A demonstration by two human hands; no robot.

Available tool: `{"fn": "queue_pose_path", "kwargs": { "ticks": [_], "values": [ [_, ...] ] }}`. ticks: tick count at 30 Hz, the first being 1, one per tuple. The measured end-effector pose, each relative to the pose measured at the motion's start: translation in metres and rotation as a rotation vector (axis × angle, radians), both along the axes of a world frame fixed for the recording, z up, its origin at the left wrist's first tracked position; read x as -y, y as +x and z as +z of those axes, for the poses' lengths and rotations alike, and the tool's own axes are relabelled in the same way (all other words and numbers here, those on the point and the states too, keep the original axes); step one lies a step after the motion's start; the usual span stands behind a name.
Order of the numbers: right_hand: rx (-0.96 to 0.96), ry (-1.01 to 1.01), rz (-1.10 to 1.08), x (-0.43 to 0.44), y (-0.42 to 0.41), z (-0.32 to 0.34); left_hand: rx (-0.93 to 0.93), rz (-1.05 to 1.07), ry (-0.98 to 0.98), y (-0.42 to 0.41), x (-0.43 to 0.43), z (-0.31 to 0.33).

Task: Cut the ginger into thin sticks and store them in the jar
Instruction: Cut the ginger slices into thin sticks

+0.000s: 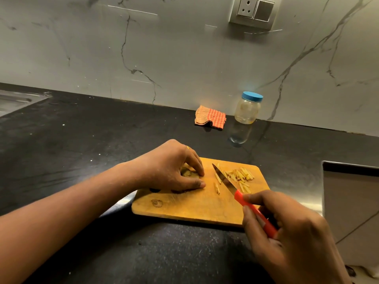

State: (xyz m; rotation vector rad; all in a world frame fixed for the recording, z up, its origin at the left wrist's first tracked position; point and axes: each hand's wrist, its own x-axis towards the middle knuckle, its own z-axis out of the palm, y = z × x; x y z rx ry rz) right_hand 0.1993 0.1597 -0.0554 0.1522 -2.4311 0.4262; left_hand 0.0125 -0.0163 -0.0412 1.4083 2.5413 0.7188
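A wooden cutting board [194, 210] lies on the black counter. My left hand [172, 171] holds a piece of ginger [187, 172] down on the board's left part, fingers curled over it. My right hand [287, 232] grips a red-handled knife [249, 207]; its blade points up-left over the board, just right of my left fingertips. A heap of thin ginger sticks [239, 177] lies on the board's far right, with a few loose sticks by the blade. A clear jar [247, 110] with a blue lid on stands by the wall, beyond the board.
A folded orange checked cloth [210, 118] lies left of the jar. A steel sink [14, 101] sits at the far left. A pale cabinet side [350, 212] rises at the right, close to my right hand. A wall socket [253, 12] sits above.
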Motion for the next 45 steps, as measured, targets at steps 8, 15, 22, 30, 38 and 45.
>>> {"fn": "queue_pose_path", "kwargs": {
  "ticks": [8,15,22,30,38,45],
  "values": [
    [-0.004,-0.048,0.014,0.002,0.010,-0.015,-0.025,0.004,-0.059,-0.005,0.008,0.005],
    [0.030,-0.059,-0.052,-0.016,-0.001,-0.013,-0.018,0.037,-0.081,-0.007,0.012,0.009],
    [-0.076,-0.143,-0.059,-0.012,-0.009,-0.010,-0.040,0.060,-0.074,-0.006,0.011,0.008],
    [-0.095,-0.198,-0.049,-0.008,-0.008,-0.014,-0.066,0.028,0.023,0.006,0.000,-0.001],
    [-0.062,-0.164,-0.041,-0.005,-0.008,-0.014,-0.075,0.043,0.092,0.015,-0.010,-0.005],
    [-0.034,-0.168,-0.036,-0.006,-0.009,-0.015,-0.016,0.072,0.115,0.010,-0.004,-0.003]
  ]
}}
